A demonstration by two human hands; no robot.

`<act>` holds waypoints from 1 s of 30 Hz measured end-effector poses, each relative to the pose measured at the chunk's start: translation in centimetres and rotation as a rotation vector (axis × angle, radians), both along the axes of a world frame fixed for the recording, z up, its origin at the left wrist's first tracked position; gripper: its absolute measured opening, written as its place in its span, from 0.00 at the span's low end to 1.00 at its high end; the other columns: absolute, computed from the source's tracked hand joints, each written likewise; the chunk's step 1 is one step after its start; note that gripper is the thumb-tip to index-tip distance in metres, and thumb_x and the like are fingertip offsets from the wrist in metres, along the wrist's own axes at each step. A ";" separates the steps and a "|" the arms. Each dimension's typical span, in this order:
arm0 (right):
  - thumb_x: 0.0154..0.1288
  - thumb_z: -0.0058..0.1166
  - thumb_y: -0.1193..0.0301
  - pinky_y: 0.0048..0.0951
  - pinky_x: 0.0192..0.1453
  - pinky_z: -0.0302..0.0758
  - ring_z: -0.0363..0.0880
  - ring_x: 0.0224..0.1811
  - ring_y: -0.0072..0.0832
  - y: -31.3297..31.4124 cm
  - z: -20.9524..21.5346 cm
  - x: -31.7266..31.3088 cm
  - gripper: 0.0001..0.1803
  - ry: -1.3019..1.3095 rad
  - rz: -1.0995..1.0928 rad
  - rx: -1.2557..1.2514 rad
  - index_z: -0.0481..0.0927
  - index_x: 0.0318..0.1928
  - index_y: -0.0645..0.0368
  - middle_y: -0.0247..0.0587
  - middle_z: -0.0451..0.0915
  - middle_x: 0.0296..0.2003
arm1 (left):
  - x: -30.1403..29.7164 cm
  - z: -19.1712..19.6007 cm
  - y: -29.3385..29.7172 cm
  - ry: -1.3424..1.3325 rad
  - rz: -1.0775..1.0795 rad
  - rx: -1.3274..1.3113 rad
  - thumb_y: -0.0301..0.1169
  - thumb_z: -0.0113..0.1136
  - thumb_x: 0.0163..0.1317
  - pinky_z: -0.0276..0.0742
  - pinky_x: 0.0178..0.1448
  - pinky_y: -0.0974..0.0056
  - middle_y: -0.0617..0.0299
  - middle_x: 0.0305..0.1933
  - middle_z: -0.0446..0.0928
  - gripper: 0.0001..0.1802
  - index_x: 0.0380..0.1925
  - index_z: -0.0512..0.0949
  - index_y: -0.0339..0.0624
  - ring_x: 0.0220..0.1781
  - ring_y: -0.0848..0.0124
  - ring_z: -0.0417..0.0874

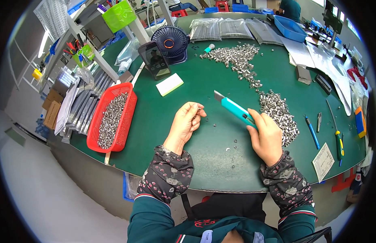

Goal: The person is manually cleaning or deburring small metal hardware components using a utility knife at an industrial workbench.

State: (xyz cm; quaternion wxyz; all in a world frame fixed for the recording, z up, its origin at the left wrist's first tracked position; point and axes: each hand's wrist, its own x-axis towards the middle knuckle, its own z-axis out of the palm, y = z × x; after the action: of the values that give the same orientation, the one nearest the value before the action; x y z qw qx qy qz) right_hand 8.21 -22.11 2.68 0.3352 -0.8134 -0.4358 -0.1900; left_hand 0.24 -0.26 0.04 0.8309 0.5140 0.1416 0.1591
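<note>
My right hand [267, 137] grips a teal utility knife [237, 111], its blade out and angled up to the left. Thumb and fingers of my left hand [183, 124] are pinched together around a small metal ring [199, 109], mostly hidden by the fingertips. The blade is apart from the left hand. Close beside my right hand lies a heap of small shiny metal rings [277, 109]. Dark little scraps [233, 158] are scattered on the green table [204, 166] between my forearms.
A red basket [125, 127] of metal pieces stands at left. Beyond are a phone [154, 60], a dark fan [170, 43], a sticky-note pad [169, 84] and another heap of rings [232, 56]. At right lie a blue pen-like tool [312, 132], a screwdriver [339, 143] and a paper label [323, 162].
</note>
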 end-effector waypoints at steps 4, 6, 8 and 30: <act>0.45 0.54 0.74 0.33 0.26 0.67 0.70 0.24 0.38 -0.1 -0.8 0.3 0.19 0.180 0.139 0.066 0.71 0.42 0.57 0.41 0.68 0.23 | 0.1 0.0 -0.1 -0.017 -0.011 0.017 0.32 0.44 0.61 0.54 0.14 0.82 0.63 0.24 0.68 0.10 0.34 0.70 0.36 0.16 0.85 0.59; 0.47 0.53 0.73 0.31 0.28 0.68 0.71 0.25 0.38 -0.1 -1.0 0.3 0.17 0.231 0.170 0.100 0.71 0.41 0.58 0.42 0.71 0.26 | 0.1 0.0 -0.1 -0.024 -0.014 0.000 0.31 0.44 0.61 0.54 0.15 0.82 0.63 0.25 0.69 0.10 0.35 0.70 0.35 0.16 0.85 0.60; 0.48 0.52 0.71 0.30 0.29 0.69 0.73 0.26 0.38 -0.2 -0.9 0.2 0.16 0.406 0.217 0.101 0.72 0.41 0.59 0.43 0.74 0.28 | 0.2 0.2 -0.2 -0.048 -0.030 -0.033 0.31 0.46 0.60 0.54 0.15 0.81 0.64 0.26 0.68 0.09 0.35 0.70 0.36 0.17 0.84 0.60; 0.46 0.54 0.73 0.33 0.25 0.67 0.70 0.22 0.38 0.1 -0.1 -1.0 0.18 0.120 0.156 -0.019 0.72 0.41 0.59 0.43 0.69 0.22 | 0.1 -0.2 -0.3 0.036 0.068 0.352 0.28 0.50 0.57 0.52 0.15 0.81 0.68 0.21 0.67 0.07 0.33 0.72 0.36 0.14 0.86 0.58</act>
State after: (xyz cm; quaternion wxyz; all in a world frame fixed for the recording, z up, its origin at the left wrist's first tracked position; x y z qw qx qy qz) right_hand 7.17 -22.04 2.57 0.3669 -0.7901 -0.4785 -0.1100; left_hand 0.30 -0.56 -0.15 0.7196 0.6493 0.1435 0.2001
